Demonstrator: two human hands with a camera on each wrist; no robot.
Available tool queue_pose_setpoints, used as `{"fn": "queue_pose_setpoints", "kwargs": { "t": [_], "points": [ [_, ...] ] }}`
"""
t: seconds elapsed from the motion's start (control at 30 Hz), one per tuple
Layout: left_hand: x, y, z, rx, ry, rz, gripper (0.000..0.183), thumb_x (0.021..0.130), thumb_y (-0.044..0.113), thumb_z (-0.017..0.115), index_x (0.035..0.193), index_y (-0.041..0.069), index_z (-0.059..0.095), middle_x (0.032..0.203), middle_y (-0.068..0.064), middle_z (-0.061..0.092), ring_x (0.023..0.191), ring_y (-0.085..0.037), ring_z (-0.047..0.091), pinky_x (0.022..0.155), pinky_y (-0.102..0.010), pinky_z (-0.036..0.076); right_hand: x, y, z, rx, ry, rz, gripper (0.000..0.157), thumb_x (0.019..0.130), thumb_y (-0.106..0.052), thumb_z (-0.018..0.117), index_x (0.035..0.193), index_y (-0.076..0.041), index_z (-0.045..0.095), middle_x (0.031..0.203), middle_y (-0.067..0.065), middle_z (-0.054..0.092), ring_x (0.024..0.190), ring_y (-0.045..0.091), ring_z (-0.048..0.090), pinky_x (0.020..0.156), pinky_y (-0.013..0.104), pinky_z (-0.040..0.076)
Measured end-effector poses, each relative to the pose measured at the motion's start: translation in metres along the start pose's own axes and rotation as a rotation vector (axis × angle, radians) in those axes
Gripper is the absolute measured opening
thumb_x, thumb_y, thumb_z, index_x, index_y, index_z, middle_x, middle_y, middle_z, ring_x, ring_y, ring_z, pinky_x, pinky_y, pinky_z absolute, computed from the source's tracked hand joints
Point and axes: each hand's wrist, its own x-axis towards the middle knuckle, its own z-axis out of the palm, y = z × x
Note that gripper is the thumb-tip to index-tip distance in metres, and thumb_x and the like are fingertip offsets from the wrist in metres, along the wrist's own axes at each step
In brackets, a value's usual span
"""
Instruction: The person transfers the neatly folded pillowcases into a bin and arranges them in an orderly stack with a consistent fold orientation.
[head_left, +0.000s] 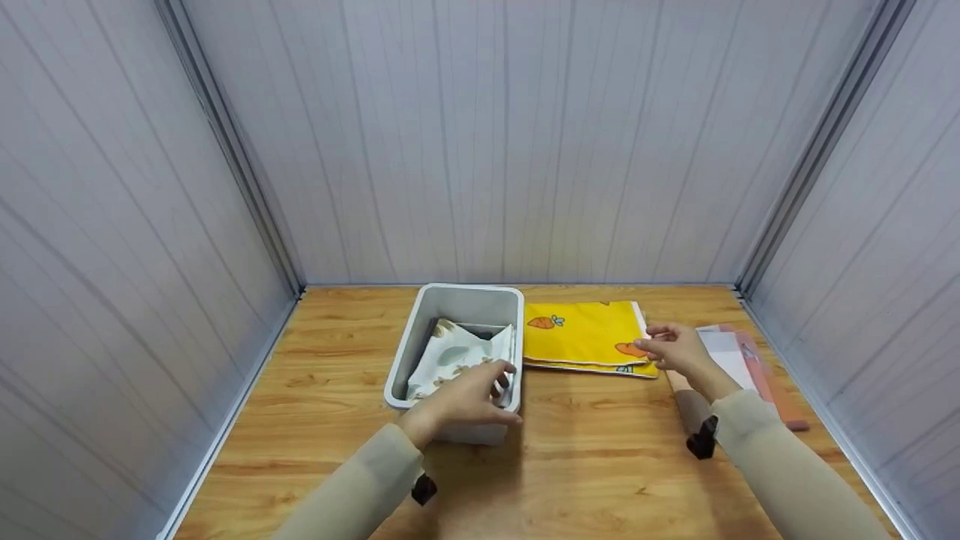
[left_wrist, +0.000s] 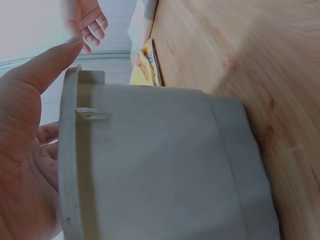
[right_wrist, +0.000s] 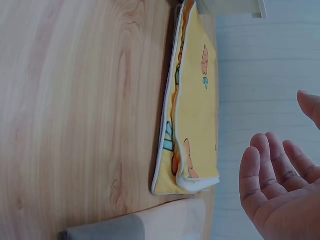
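Note:
A grey plastic bin [head_left: 471, 433] holds a folded white cloth with a leaf print [head_left: 459, 352]. Over the bin's near right part hovers my left hand [head_left: 466, 396], thumb spread from loosely bent fingers; in the left wrist view it is beside the bin's rim [left_wrist: 70, 150], gripping nothing that I can see. Right of the bin lies a folded yellow cloth with carrots [head_left: 585, 334], white along its edges. My right hand [head_left: 677, 351] is by that cloth's right end. The right wrist view shows its fingers [right_wrist: 272, 172] relaxed, with a gap between them and the yellow cloth [right_wrist: 197, 110].
Farther right, partly under my right forearm, lie more flat folded cloths [head_left: 757, 360] in pink, white, grey and beige. Everything stands on a wood-grain table [head_left: 337, 435], with pale panel walls [head_left: 502, 150] at the back and both sides.

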Motion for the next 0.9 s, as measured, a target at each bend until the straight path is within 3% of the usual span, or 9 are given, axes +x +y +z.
{"fn": "queue_pose_setpoints", "kwargs": {
  "t": [0.27, 0.5, 0.7, 0.9],
  "points": [
    [-0.003, -0.005, 0.007, -0.068, 0.015, 0.003, 0.074, 0.069, 0.050, 0.074, 0.128, 0.017, 0.043, 0.100, 0.002, 0.058, 0.091, -0.015, 0.057, 0.078, -0.027, 0.045, -0.007, 0.016, -0.007, -0.026, 0.047, -0.009, 0.072, 0.072, -0.048, 0.071, 0.123, -0.002, 0.048, 0.108, 0.014, 0.053, 0.085, 0.020, 0.059, 0.072, 0.035, 0.052],
    [-0.004, -0.009, 0.010, -0.075, 0.035, 0.030, 0.070, 0.072, 0.043, 0.074, 0.128, 0.016, 0.042, 0.097, 0.002, 0.059, 0.090, -0.014, 0.057, 0.077, -0.026, 0.045, -0.012, 0.030, -0.015, -0.090, 0.115, -0.001, 0.073, 0.075, -0.050, 0.068, 0.124, 0.000, 0.048, 0.114, 0.016, 0.052, 0.093, 0.025, 0.056, 0.079, 0.039, 0.049],
    [-0.003, -0.011, 0.011, -0.068, 0.043, 0.031, 0.069, 0.072, 0.044, 0.074, 0.128, 0.016, 0.043, 0.097, 0.003, 0.058, 0.090, -0.013, 0.057, 0.077, -0.025, 0.045, -0.012, 0.045, -0.023, -0.154, 0.144, -0.008, 0.074, 0.075, -0.051, 0.068, 0.124, 0.000, 0.047, 0.116, 0.017, 0.050, 0.097, 0.027, 0.051, 0.075, 0.033, 0.047],
    [-0.004, -0.010, 0.011, -0.067, 0.045, 0.023, 0.069, 0.073, 0.043, 0.073, 0.128, 0.017, 0.043, 0.095, 0.005, 0.058, 0.087, -0.012, 0.057, 0.076, -0.026, 0.046, -0.013, 0.061, -0.032, -0.254, 0.182, -0.015, 0.075, 0.074, -0.052, 0.068, 0.122, 0.003, 0.048, 0.116, 0.021, 0.050, 0.103, 0.030, 0.048, 0.083, 0.039, 0.042]
  ]
}}
